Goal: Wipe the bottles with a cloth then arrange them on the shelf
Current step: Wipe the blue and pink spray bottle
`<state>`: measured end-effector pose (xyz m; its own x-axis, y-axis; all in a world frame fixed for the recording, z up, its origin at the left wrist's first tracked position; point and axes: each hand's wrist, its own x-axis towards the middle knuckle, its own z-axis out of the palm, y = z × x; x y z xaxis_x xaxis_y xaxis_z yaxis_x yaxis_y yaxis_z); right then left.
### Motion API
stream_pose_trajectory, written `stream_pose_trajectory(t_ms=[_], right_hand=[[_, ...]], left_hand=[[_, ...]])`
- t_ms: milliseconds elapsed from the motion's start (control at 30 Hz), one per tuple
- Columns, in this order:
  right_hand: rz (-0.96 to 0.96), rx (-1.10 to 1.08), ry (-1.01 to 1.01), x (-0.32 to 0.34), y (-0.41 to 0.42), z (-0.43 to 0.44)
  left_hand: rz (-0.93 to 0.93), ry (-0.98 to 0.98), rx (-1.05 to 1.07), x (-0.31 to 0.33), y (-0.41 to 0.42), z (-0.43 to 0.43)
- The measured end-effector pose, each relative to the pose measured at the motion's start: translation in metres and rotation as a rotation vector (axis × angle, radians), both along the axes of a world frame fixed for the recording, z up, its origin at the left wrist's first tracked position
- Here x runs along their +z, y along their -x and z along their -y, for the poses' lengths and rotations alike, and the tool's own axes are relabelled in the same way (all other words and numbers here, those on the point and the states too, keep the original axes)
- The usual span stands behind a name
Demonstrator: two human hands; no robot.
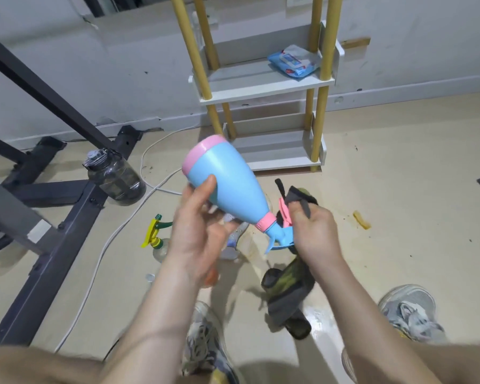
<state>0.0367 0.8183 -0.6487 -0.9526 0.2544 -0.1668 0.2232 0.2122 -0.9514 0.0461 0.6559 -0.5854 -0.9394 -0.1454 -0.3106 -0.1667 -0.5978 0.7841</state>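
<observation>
Spray bottle [227, 178], blue with pink bands, hangs tilted before the shelf [261, 90], base uppermost. The left hand [197, 234] has its grip round the body, and the right hand [313, 231] clutches a dark cloth [302, 198] at the nozzle. Print on the shelf's blue wipes packet [294, 63] is too blurred to read.

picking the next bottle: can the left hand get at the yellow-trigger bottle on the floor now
Probably not yet: the left hand grips the blue spray bottle, though nothing covers the yellow-trigger bottle.
</observation>
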Motion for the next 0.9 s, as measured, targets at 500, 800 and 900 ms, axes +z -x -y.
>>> stream_pose_trajectory(t_ms=[500,800,900], right_hand=[[0.113,-0.264,0.841,0.026,0.017,0.01],[0.021,0.256,0.516,0.027,-0.019,0.115],[0.035,0.391,0.362,0.016,-0.04,0.132]], left_hand=[[-0.088,2.004,-0.638,0.024,-0.022,0.093],[0.249,1.226,-0.104,-0.002,-0.027,0.054],[0.288,1.065,-0.019,-0.002,-0.019,0.068]])
